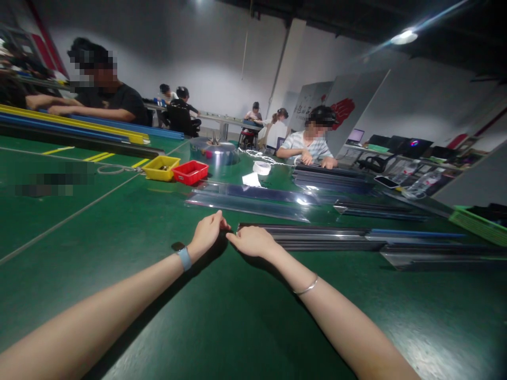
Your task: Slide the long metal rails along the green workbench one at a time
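Observation:
My left hand [206, 233], with a watch on a light blue band [184, 258] at the wrist, is closed, its fingers curled together. A small dark patch shows at its fingertips, too blurred to name. Just to the right, my right hand [253, 241] has its fingers bent down and its thumb side toward the left hand; what lies under the fingers is hidden. It covers part of the left end of long black strips [317, 232] lying on the green table [222, 327]. Whether it grips one of them does not show. A metal bangle [307, 286] circles the right forearm.
Beyond the hands lie clear plastic strips [249, 203], a white tape roll [262, 168], a red bin [190, 172] and a yellow bin [161, 168]. More strips [443, 256] extend right toward a green basket [479, 224]. A co-worker [312, 142] sits across the table.

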{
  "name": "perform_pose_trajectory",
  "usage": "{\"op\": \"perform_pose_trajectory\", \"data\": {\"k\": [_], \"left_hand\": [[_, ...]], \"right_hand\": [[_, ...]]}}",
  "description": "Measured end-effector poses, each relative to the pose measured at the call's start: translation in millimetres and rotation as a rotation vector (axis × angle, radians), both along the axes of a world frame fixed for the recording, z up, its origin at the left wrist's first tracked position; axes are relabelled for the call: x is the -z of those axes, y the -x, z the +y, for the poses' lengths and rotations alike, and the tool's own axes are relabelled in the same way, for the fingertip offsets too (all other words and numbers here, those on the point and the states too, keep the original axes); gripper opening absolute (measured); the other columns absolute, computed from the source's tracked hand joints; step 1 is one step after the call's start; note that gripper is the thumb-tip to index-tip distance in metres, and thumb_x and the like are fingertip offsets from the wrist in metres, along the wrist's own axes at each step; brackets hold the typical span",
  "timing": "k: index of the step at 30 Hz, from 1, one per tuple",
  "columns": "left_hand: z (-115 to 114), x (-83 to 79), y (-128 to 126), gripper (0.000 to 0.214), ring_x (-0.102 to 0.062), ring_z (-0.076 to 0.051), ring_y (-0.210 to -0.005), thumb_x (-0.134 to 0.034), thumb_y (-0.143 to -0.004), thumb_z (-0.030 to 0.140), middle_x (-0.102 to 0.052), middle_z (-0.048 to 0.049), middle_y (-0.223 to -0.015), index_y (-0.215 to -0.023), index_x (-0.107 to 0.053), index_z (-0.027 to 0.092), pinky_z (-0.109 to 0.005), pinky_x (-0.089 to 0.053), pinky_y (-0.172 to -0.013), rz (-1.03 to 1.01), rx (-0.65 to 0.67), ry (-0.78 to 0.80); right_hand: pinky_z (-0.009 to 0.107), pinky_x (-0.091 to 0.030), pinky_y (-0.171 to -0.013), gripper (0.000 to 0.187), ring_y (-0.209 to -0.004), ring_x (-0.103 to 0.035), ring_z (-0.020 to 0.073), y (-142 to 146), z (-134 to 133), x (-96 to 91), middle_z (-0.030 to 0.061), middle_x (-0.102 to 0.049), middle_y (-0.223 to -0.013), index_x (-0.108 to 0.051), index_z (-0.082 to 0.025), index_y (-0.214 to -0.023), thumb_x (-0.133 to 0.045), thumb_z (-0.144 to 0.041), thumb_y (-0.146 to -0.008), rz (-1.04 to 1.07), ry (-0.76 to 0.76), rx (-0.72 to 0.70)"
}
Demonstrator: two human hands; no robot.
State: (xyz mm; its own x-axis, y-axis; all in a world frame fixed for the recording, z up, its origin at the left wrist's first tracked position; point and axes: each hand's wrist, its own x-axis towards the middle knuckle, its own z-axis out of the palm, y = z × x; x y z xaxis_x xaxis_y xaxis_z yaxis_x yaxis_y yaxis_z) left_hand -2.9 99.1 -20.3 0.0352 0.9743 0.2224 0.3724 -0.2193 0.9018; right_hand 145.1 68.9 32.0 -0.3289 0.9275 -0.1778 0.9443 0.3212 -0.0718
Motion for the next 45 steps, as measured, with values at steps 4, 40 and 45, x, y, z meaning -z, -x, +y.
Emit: {"op": "perform_pose_trajectory", "data": {"k": [4,40,45], "left_hand": [[0.6,-0.1,-1.6,0.051,-0.058,-0.015,-0.067,-0.024,-0.081,0.051,-0.064,-0.0022,-0.068,-0.061,-0.057,0.019,-0.026,-0.040,-0.067,0.009,-0.001,-0.004],[45.7,13.7,48.5,0.052,-0.025,-0.021,-0.124,-0.025,-0.082,0.050,-0.030,-0.0042,-0.136,-0.125,-0.037,0.024,-0.038,-0.018,-0.100,0.956,0.044,-0.286],[44.7,11.8,49.5,0.051,-0.026,-0.021,-0.123,-0.025,-0.082,0.050,-0.030,-0.0047,-0.135,-0.125,-0.038,0.024,-0.037,-0.019,-0.100,0.951,0.051,-0.283]], "right_hand": [[0.034,-0.041,-0.070,0.055,-0.082,-0.059,0.0232,6.8,-9.4,0.3,0.0124,-0.064,-0.088,-0.064,-0.016,-0.084,-0.024,-0.053,-0.081,-0.049,-0.085,-0.045],[0.024,-0.036,-0.067,0.040,-0.077,-0.059,0.0166,-26.1,11.5,9.4,0.0069,-0.065,-0.085,-0.060,-0.018,-0.085,-0.028,-0.041,-0.085,-0.058,-0.360,-0.057],[0.023,-0.034,-0.063,0.041,-0.073,-0.059,0.0157,-45.8,24.1,15.8,0.0061,-0.065,-0.080,-0.060,-0.017,-0.081,-0.028,-0.043,-0.084,-0.078,-0.441,0.018]]}}
